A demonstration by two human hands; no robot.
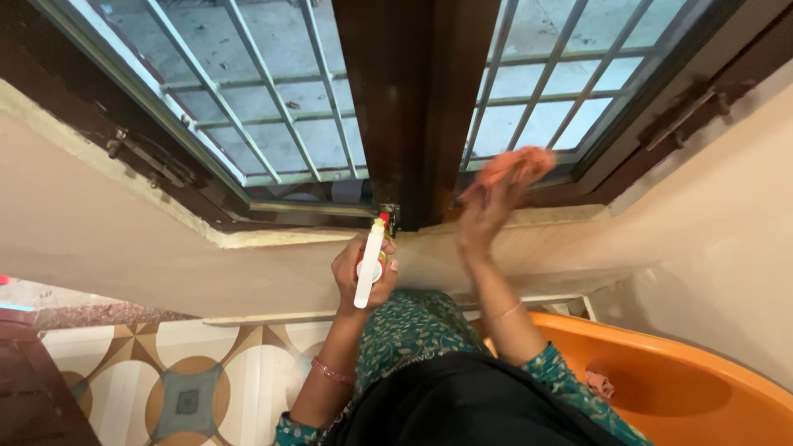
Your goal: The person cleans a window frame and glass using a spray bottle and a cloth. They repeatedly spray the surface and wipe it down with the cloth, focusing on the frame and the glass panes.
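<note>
My left hand (pixel 357 277) grips a white spray bottle (pixel 368 264) with a red and yellow nozzle, held upright just below the window sill (pixel 289 235). My right hand (pixel 487 206) presses an orange cloth (pixel 516 165) against the lower part of the right window pane (pixel 545 91), beside the dark brown centre frame (pixel 413 107). The cloth and hand look blurred by motion.
Metal grille bars (pixel 273 99) cover both panes. A beige wall runs below the sill. An orange plastic tub (pixel 686 388) with a small pink rag (pixel 599 384) sits at lower right. Patterned floor tiles (pixel 182 388) lie at lower left, next to a dark piece of furniture (pixel 33 388).
</note>
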